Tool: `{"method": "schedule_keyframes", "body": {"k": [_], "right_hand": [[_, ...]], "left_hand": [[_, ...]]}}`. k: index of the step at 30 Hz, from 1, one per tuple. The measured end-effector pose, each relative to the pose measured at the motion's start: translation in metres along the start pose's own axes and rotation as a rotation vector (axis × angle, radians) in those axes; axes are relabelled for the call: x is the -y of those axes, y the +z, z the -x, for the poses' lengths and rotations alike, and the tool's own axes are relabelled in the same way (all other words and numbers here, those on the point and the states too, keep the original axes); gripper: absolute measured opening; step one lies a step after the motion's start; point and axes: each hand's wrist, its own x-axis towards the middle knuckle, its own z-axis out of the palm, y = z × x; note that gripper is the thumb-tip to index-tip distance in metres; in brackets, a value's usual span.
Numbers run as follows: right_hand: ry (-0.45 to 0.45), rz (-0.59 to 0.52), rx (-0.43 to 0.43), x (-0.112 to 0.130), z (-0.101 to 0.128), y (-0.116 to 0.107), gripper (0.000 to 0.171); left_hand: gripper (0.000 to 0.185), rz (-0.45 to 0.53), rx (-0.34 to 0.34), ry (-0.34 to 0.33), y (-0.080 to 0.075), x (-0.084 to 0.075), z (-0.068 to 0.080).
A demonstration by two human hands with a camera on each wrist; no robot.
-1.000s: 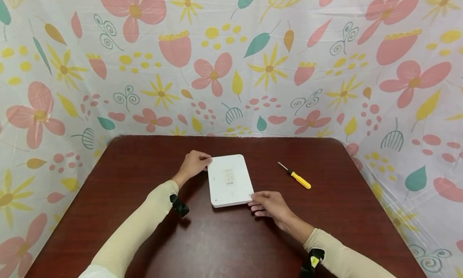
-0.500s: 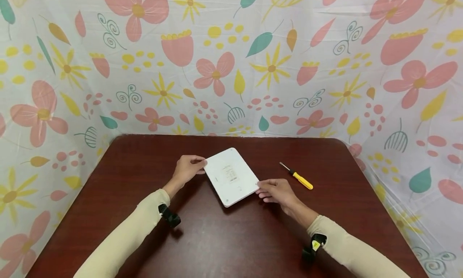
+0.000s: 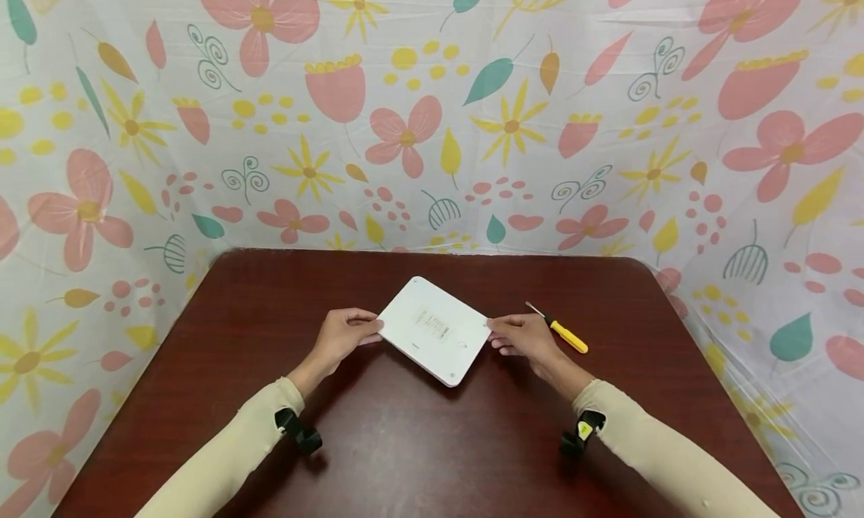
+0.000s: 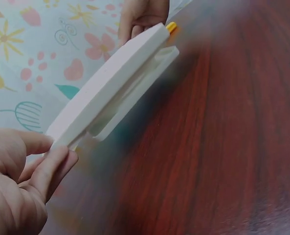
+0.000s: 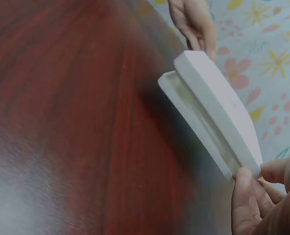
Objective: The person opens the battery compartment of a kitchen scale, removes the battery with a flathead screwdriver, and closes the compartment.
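A flat white rectangular device (image 3: 435, 330) with rounded corners is held above the table, turned diagonally. A printed label (image 3: 435, 324) sits on its upper face, and small round marks that look like screws show near its corners. My left hand (image 3: 343, 338) pinches its left corner between thumb and fingers. At the right corner my right hand (image 3: 529, 341) pinches it the same way. From the side, in the left wrist view, the device (image 4: 100, 93) has a thinner white rim (image 4: 140, 93) below its main body, with a gap between. Its exact kind cannot be told.
A screwdriver (image 3: 567, 336) with a yellow handle lies just behind and right of my right hand. Dark reddish-brown wood makes up the tabletop (image 3: 405, 458). Patterned floral curtain (image 3: 432, 128) hangs along the table's back and sides.
The white device has turned counterclockwise in the head view, from nearly upright to diagonal. My left hand has come nearer and slightly left; my right hand has moved farther away and slightly right.
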Motion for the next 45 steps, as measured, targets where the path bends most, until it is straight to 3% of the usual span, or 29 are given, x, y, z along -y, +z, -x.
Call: {"method": "schedule_keyframes", "body": {"k": [9, 19, 33, 45], "right_hand": [[0.003, 0.075, -0.040, 0.009, -0.021, -0.002, 0.038], [0.000, 0.122, -0.032, 0.020, -0.042, 0.000, 0.041], [-0.002, 0.201, -0.075, 0.018, -0.065, 0.008, 0.038], [-0.015, 0.223, -0.080, 0.017, -0.072, 0.016, 0.036]], "left_hand": [[0.027, 0.047, -0.013, -0.025, 0.004, 0.004, 0.009], [0.030, 0.053, 0.008, -0.117, 0.010, 0.010, 0.021], [0.031, 0.049, 0.061, -0.129, 0.018, 0.016, 0.029], [0.031, 0.062, 0.046, -0.153, 0.016, 0.022, 0.028]]}}
